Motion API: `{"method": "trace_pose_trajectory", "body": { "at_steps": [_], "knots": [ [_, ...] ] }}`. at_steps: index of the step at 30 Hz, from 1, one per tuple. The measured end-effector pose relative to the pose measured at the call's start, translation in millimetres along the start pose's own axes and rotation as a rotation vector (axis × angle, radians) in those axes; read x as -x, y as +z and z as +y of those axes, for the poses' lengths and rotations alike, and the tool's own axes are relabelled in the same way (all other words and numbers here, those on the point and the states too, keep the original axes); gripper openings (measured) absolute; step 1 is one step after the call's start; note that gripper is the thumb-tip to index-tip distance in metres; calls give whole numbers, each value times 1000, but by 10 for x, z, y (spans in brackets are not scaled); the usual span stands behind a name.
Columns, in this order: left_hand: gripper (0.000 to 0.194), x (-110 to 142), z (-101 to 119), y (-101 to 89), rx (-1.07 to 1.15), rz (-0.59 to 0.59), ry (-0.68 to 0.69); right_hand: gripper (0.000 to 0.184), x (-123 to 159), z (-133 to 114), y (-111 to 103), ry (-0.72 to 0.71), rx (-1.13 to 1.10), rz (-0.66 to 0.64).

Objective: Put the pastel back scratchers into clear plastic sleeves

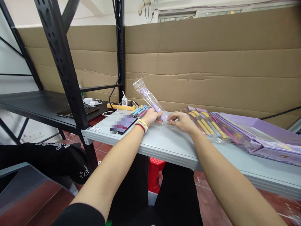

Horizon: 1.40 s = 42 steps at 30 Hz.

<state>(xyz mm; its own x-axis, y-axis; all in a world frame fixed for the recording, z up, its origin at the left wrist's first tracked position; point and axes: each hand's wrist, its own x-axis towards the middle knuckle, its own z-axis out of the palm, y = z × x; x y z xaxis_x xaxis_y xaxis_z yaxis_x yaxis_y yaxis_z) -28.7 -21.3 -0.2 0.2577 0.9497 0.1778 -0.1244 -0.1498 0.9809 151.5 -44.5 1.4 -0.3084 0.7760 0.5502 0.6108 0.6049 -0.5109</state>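
Observation:
A clear plastic bag [146,91] with slim purple pen-like sticks inside is tilted up over the table. My left hand [152,116], wearing beaded bands at the wrist, is closed around its lower part. At the bag's lower end my right hand [180,121] is closed, thumb and forefinger pinched at the edge of the film. Several loose pen-like sticks [141,111] in blue, grey and pink lie behind my left hand. Right of my right hand are bagged yellow and grey sticks [207,123], wrapped in clear film.
A phone [123,124] lies left on the white table [169,144]. A purple box-like case [263,138] stands at the right. A yellow power strip [121,107] with cables sits behind. A black shelf post [63,62] rises at left; cardboard [211,62] lines the back.

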Motion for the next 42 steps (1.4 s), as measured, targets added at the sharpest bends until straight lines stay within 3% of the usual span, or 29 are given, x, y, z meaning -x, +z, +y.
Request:
{"method": "trace_pose_trajectory", "body": {
  "at_steps": [8, 18, 21, 28, 33, 38, 42],
  "knots": [
    [22, 15, -31, 8, -173, -158, 44, 32, -6, -12, 22, 66, -76, -52],
    [31, 43, -22, 23, -166, -229, 59, 24, -2, -97, 18, 214, -89, 42],
    [33, 58, -19, 30, -151, -243, 36, 18, -10, -102, 35, 299, -89, -4],
    [35, 109, 9, 51, -29, -254, -188, 21, -18, -112, 65, 429, -182, -189],
    [25, 118, 10, 43, -42, -275, -207, 22, -28, -95, 79, 521, -188, -228],
    [33, 75, -37, 18, -7, -314, -190, 52, -9, -86, 71, 514, -339, -173],
    [37, 61, -45, 23, 9, -389, -164, 42, 1, -126, 53, 506, -374, -221]
  ]
}}
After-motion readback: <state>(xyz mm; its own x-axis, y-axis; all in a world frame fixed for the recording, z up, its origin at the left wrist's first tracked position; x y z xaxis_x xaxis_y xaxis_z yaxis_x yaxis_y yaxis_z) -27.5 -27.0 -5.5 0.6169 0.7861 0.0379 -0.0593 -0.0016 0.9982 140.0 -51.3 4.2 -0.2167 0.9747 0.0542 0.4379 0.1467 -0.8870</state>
